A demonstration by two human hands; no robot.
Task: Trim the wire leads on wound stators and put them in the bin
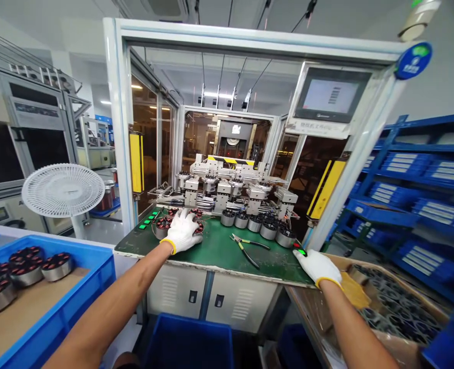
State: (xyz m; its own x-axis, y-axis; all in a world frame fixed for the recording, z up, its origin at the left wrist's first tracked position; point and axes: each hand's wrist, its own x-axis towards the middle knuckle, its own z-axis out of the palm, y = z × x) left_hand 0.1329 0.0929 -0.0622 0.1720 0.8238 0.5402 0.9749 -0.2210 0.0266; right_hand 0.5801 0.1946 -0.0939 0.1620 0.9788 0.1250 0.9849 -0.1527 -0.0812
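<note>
My left hand (182, 231), in a white glove with a yellow cuff, lies palm down over a copper-wound stator (163, 224) group at the front of the green workbench (219, 251). Its fingers spread across the windings, and I cannot tell if it grips one. My right hand (317, 267), gloved the same way, is at the bench's front right corner, with its fingertips next to a small black-and-red item (299, 249). Green-handled pliers (245, 249) lie between my hands. Several metal cups with windings (269, 229) stand in a row behind them.
A pneumatic assembly fixture (227, 189) stands behind the bench inside a metal frame, under a touch screen (330, 95). A blue tray (107, 271) of stators is to the left. A cardboard box of metal rings (396, 307) is to the right, below the bench edge.
</note>
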